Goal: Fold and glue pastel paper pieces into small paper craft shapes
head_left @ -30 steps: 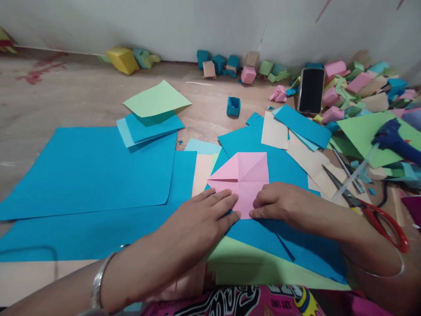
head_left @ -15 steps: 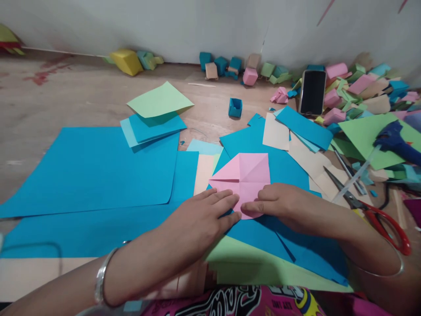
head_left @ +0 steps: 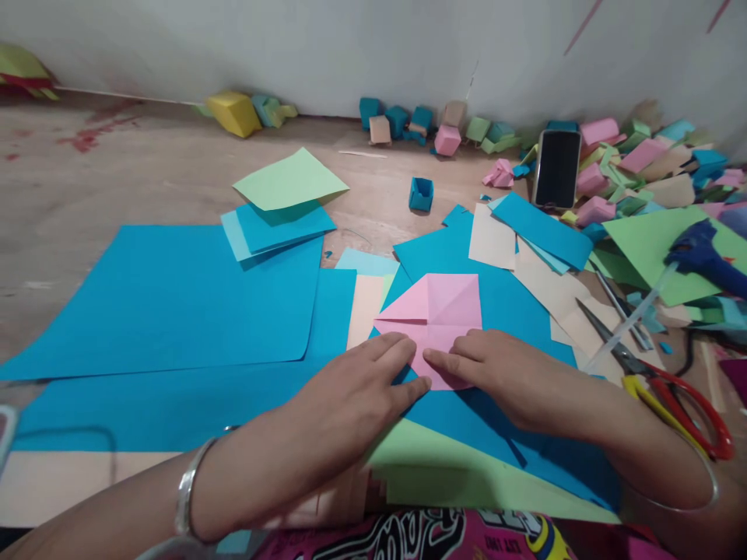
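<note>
A pink square of paper (head_left: 453, 302) lies on blue sheets in front of me, with crease lines crossing it and its left corners folded in to a point. My left hand (head_left: 373, 369) rests on its lower left part, fingers stretched out and thumb tip near the bottom edge. From the right, my right hand (head_left: 496, 365) presses on the lower part with the index finger extended and the other fingers loosely bent. The fingertips of both hands are close together but apart. My hands cover part of the lower edge of the pink paper.
Large blue sheets (head_left: 192, 295) spread to the left. Red-handled scissors (head_left: 633, 364), a blue glue gun (head_left: 700, 249) and a phone (head_left: 557, 169) lie at right beside piled paper pieces. A small blue paper box (head_left: 421, 194) stands behind; folded paper cubes (head_left: 447, 140) line the wall.
My right index fingertip has shifted slightly up and left on the pink paper. My left fingers have drawn slightly closer together. The whole view has shifted a little.
</note>
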### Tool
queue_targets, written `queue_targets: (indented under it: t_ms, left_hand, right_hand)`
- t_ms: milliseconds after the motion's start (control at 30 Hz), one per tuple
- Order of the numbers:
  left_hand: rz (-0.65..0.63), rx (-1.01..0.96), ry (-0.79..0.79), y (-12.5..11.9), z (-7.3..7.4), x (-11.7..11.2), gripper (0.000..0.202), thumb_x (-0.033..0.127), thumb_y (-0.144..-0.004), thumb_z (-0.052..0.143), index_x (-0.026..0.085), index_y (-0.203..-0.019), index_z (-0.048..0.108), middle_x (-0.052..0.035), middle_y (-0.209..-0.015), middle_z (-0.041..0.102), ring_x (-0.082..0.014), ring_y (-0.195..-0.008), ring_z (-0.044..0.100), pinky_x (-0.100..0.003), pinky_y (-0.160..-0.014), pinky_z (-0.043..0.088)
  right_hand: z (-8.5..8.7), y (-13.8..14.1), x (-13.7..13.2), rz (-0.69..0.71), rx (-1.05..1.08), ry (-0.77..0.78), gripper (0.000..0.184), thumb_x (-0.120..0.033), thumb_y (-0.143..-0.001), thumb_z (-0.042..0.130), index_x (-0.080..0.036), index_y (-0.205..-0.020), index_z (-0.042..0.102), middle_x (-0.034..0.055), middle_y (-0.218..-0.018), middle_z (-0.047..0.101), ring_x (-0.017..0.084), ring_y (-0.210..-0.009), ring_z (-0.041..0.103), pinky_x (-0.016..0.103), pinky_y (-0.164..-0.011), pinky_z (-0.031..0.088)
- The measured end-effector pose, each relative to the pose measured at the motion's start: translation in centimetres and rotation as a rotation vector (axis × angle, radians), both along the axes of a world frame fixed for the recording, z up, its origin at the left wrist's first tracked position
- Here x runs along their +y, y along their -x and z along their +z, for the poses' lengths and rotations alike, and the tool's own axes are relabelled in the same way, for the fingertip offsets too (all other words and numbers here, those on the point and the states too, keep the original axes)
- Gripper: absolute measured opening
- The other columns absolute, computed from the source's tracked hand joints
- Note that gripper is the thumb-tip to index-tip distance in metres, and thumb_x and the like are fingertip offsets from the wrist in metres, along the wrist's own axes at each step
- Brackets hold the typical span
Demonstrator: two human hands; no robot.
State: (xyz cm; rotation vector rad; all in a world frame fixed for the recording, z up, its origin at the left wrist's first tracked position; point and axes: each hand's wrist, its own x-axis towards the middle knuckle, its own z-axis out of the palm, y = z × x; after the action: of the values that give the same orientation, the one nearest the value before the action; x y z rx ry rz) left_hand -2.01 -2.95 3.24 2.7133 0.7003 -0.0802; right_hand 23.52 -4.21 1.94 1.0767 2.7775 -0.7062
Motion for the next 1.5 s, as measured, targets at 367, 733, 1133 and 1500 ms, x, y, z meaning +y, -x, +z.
queue_targets:
  t_ms: [367,733,1133,1500]
  left_hand:
    - [-0.104,0.124,-0.215,-1.6,-2.0,-2.9,0.048,0.04,-0.092,0.055,0.005,-0.124,0.058,-0.0194,-0.135,0.054,-0.0354,-0.123,0.05,-0.047,-0.1,0.043]
    - [0.071,0.108,-0.309,-1.6,-2.8,-4.5,0.072,0.065,-0.085,0.051,0.007,-0.126,0.059,-0.0198,-0.134,0.056,-0.0344,-0.125,0.05,-0.045,-0.102,0.043]
    - [0.203,0.24,-0.276,-0.8,-0.8,-0.5,0.035,0.031,-0.096,0.048,0.005,-0.116,0.06,-0.0215,-0.12,0.06,-0.0335,-0.114,0.055,-0.045,-0.095,0.046]
    - [0.142,0.248,-0.111,0.2,0.1,-1.0,0.053,0.03,-0.09,0.058,0.041,-0.14,0.042,-0.0189,-0.138,0.049,-0.0437,-0.133,0.038,-0.064,-0.095,0.037]
  right_hand:
    - [-1.0,-0.2,-0.5,-0.023,0.02,-0.04,0.07,0.004,-0.079,0.043,-0.023,-0.143,0.038,0.009,-0.103,0.062,0.022,-0.087,0.053,0.032,-0.073,0.037]
    - [-1.4,-0.3,-0.5,-0.01,0.038,-0.009,0.065,0.0,-0.082,0.044,-0.022,-0.142,0.04,0.009,-0.102,0.062,0.023,-0.087,0.054,0.033,-0.073,0.039]
    - [-1.3,-0.3,-0.3,-0.009,0.069,-0.074,0.07,0.003,-0.078,0.047,-0.023,-0.143,0.042,0.0078,-0.097,0.063,0.02,-0.082,0.054,0.03,-0.07,0.039]
    - [-1.0,-0.3,-0.3,-0.013,0.031,-0.02,0.067,0.0,-0.081,0.044,-0.024,-0.144,0.04,0.0089,-0.103,0.061,0.023,-0.088,0.054,0.033,-0.074,0.04]
